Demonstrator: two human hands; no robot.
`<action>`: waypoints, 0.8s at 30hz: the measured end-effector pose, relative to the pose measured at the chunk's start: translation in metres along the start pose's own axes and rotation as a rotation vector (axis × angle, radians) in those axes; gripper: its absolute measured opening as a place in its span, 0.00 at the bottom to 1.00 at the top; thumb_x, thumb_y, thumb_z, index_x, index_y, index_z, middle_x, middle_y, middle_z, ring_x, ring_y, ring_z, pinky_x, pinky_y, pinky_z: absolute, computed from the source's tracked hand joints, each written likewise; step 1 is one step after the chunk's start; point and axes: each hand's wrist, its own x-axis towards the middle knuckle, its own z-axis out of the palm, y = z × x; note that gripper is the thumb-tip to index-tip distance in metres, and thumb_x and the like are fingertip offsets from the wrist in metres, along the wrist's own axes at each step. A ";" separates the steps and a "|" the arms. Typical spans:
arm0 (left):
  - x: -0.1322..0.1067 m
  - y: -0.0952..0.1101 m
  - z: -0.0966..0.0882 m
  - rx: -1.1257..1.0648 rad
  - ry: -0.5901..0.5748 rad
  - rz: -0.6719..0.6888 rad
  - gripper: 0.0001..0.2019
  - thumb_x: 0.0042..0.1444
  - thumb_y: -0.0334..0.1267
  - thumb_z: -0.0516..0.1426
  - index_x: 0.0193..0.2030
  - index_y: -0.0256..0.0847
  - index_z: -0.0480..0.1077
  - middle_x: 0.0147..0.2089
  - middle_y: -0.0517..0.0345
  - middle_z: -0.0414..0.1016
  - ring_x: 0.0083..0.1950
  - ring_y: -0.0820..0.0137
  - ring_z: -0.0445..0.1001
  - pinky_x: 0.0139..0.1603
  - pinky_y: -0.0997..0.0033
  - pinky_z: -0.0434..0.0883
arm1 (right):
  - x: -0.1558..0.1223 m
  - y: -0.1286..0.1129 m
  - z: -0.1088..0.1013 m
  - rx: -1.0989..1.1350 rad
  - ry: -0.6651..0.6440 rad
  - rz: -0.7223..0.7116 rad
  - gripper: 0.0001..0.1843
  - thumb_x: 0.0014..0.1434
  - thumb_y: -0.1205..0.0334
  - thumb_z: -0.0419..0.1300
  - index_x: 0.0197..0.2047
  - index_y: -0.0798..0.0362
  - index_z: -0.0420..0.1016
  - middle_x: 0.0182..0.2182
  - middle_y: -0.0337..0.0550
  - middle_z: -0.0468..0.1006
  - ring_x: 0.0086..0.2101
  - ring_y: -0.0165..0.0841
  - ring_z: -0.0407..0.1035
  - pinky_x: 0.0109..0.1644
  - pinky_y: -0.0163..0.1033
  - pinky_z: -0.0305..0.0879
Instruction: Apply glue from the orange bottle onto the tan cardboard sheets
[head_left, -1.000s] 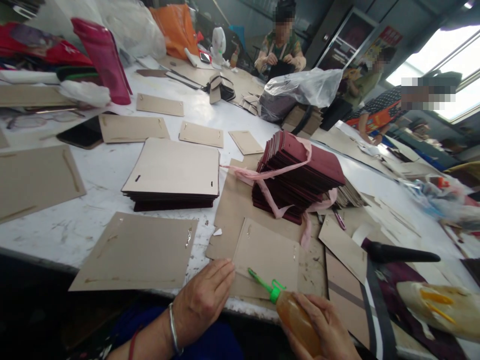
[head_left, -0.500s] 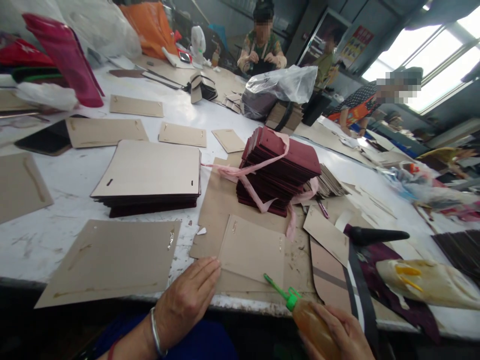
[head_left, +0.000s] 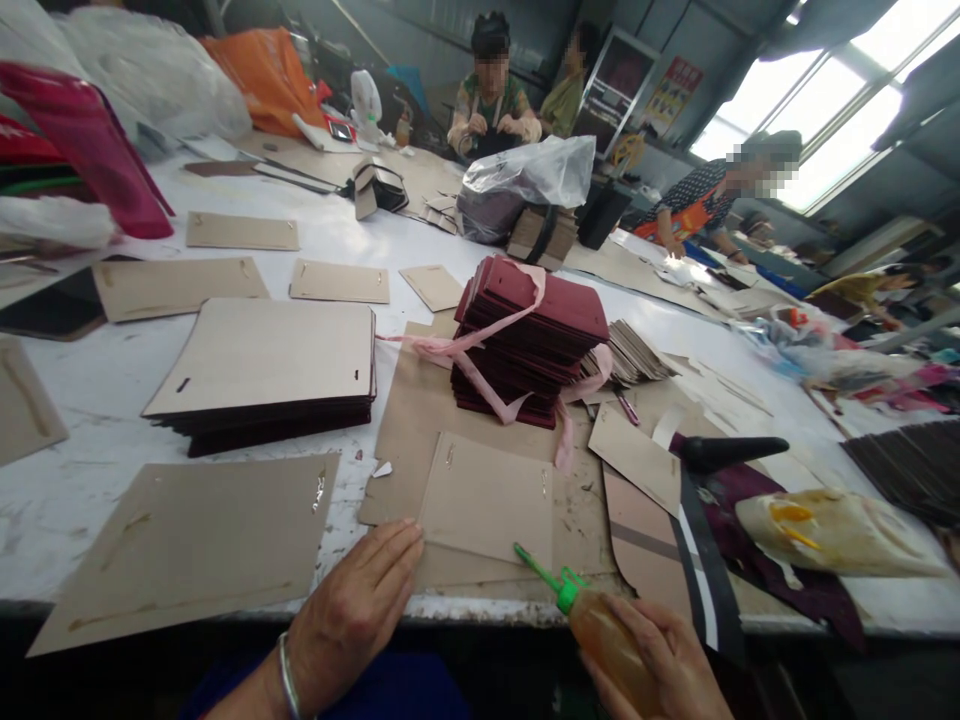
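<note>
My left hand (head_left: 352, 610) lies flat at the table's near edge, fingers stretched out, fingertips touching the corner of a small brown card (head_left: 487, 498). My right hand (head_left: 660, 665) is wrapped round an amber glue bottle (head_left: 607, 645) with a green nozzle (head_left: 544, 574) that points up-left toward that card's near edge. The card lies on larger brown sheets (head_left: 420, 420). Behind it stands a pile of maroon folded pieces (head_left: 529, 335) tied with a pink ribbon (head_left: 480, 345).
A large brown sheet (head_left: 187, 545) lies left of my hand, with a stack of card-topped maroon pieces (head_left: 262, 370) behind it. Loose cards dot the white table (head_left: 90, 400). A black-tipped tool (head_left: 731, 452) and a yellowish bag (head_left: 832, 530) lie right. Other people work at the far side.
The view has swung rightward and tilted, so everything sits further left. My hands keep their places by the small card; the nozzle stays aimed at its near edge.
</note>
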 end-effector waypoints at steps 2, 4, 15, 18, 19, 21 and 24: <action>0.000 0.000 0.000 0.002 -0.007 -0.001 0.15 0.60 0.23 0.46 0.48 0.30 0.69 0.49 0.46 0.72 0.53 0.63 0.69 0.53 0.64 0.71 | 0.007 -0.009 0.002 0.009 0.029 -0.004 0.25 0.54 0.52 0.60 0.53 0.50 0.63 0.40 0.49 0.70 0.38 0.37 0.73 0.40 0.36 0.74; -0.001 0.000 0.000 0.008 -0.007 -0.008 0.15 0.60 0.23 0.46 0.48 0.30 0.69 0.49 0.46 0.72 0.53 0.64 0.69 0.53 0.65 0.71 | 0.013 -0.017 0.004 0.023 0.054 -0.020 0.25 0.54 0.52 0.61 0.53 0.50 0.64 0.40 0.49 0.70 0.38 0.37 0.73 0.40 0.37 0.74; -0.001 0.000 0.001 -0.003 0.016 -0.031 0.15 0.60 0.23 0.45 0.48 0.32 0.69 0.49 0.47 0.73 0.52 0.65 0.70 0.52 0.65 0.72 | 0.042 -0.054 0.016 0.333 0.047 0.122 0.23 0.52 0.58 0.63 0.52 0.46 0.68 0.40 0.46 0.72 0.40 0.37 0.71 0.42 0.38 0.72; -0.001 -0.002 0.000 0.028 -0.004 -0.002 0.16 0.60 0.23 0.45 0.48 0.32 0.69 0.49 0.48 0.73 0.53 0.65 0.70 0.52 0.66 0.72 | 0.053 -0.074 0.016 0.644 0.054 0.366 0.21 0.49 0.58 0.65 0.48 0.45 0.71 0.41 0.43 0.74 0.42 0.37 0.71 0.47 0.40 0.69; -0.002 -0.003 0.000 0.037 -0.008 0.012 0.16 0.60 0.24 0.45 0.48 0.33 0.69 0.50 0.49 0.73 0.53 0.65 0.70 0.52 0.66 0.72 | 0.057 -0.081 0.016 0.808 0.044 0.480 0.22 0.48 0.56 0.66 0.47 0.46 0.72 0.43 0.43 0.75 0.43 0.38 0.70 0.48 0.40 0.69; -0.002 -0.005 0.000 0.049 -0.006 0.041 0.16 0.61 0.25 0.45 0.48 0.34 0.70 0.50 0.49 0.72 0.53 0.65 0.70 0.52 0.66 0.71 | 0.068 -0.093 0.017 1.182 0.037 0.698 0.29 0.43 0.48 0.68 0.48 0.47 0.72 0.48 0.43 0.73 0.47 0.40 0.68 0.49 0.40 0.67; -0.003 -0.008 0.001 0.048 0.008 0.090 0.15 0.61 0.26 0.45 0.48 0.33 0.70 0.50 0.48 0.72 0.53 0.65 0.70 0.53 0.66 0.70 | 0.087 -0.109 0.013 1.645 0.023 0.766 0.37 0.39 0.42 0.69 0.51 0.47 0.70 0.52 0.43 0.70 0.51 0.42 0.65 0.52 0.40 0.63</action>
